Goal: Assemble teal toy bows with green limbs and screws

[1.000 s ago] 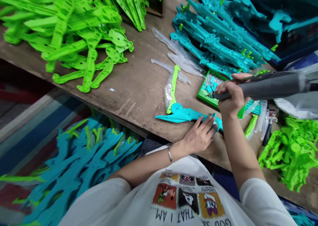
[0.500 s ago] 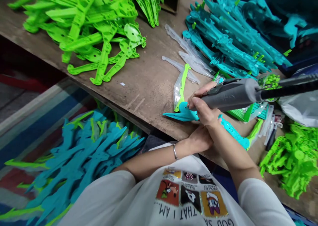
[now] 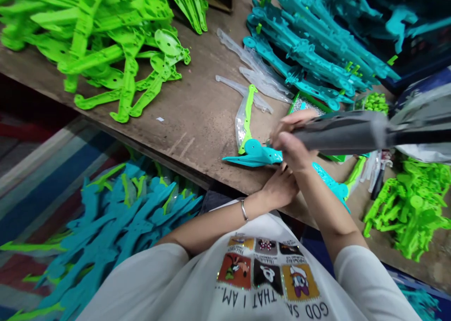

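Note:
My right hand (image 3: pixel 296 147) is wrapped round a grey power screwdriver (image 3: pixel 338 133), blurred by motion and lying nearly level over the table. Its tip is hidden behind my fingers. Below it, a teal plastic part (image 3: pixel 257 154) lies along the table's front edge, its middle covered by my right hand and forearm. My left hand (image 3: pixel 282 187), with a bracelet at the wrist, has its fingers curled at the near edge of this part. A lime-green strip with a clear plastic piece (image 3: pixel 243 119) rises from the part's left end; a similar green strip (image 3: pixel 355 177) shows at its right end.
Lime-green parts (image 3: pixel 123 53) are heaped at the left, teal parts (image 3: pixel 303 43) at the back right. Clear pieces (image 3: pixel 253 67) lie between. A green tray of screws (image 3: pixel 306 105) sits behind the screwdriver. More green parts (image 3: pixel 408 208) lie right; assembled teal pieces (image 3: pixel 123 227) fill the lower left.
The view has shifted, moving the table leftward in the picture. My right hand and the screwdriver have moved right along the teal part. More of my left fingers now show.

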A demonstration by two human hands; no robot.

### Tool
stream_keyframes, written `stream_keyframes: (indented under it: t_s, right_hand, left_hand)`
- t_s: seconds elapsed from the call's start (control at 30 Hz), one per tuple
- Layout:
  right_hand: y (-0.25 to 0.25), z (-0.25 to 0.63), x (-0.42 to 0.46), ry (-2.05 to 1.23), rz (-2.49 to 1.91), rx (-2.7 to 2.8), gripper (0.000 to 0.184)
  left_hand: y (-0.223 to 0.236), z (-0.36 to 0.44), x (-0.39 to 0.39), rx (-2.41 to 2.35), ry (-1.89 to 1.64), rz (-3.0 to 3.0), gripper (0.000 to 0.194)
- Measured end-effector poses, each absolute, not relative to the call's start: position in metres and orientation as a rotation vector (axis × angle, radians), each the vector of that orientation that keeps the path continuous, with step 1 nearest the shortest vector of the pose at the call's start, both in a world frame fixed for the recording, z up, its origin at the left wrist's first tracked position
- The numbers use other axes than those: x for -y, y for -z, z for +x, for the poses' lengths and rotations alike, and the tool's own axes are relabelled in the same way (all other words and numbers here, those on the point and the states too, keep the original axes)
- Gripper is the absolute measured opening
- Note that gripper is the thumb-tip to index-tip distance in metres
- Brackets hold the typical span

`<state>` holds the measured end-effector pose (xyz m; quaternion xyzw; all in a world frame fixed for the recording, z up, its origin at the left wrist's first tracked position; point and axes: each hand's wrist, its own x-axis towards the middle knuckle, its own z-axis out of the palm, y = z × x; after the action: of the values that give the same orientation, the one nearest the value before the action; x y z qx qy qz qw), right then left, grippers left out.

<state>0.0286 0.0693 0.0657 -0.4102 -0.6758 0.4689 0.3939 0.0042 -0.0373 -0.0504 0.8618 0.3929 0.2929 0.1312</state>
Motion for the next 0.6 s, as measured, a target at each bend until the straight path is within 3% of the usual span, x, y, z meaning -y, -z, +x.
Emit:
stream_keyframes:
  t_s: [0.17, 0.37, 0.5, 0.6]
  right_hand:
    - [-0.069, 0.084, -0.083, -0.649, -1.160, 1.438, 0.039]
    - [-0.045, 0.138, -0.089, -0.657, -1.176, 1.352, 0.041]
    - [-0.053, 0.150, -0.079, -0.610, -1.217, 1.398, 0.042]
    - [-0.068, 0.143, -0.059, -0.264, -1.208, 1.406, 0.048]
  left_hand:
    - [0.025, -0.012, 0.032, -1.070, -1.050, 2.475, 0.046]
    - [0.022, -0.030, 0.050, -0.879, -1.480, 2.349, 0.042]
    - [0.017, -0.081, 0.056, -1.363, -1.543, 2.198, 0.044]
    - [0.011, -0.128, 0.052, -1.880, -1.375, 1.955, 0.050]
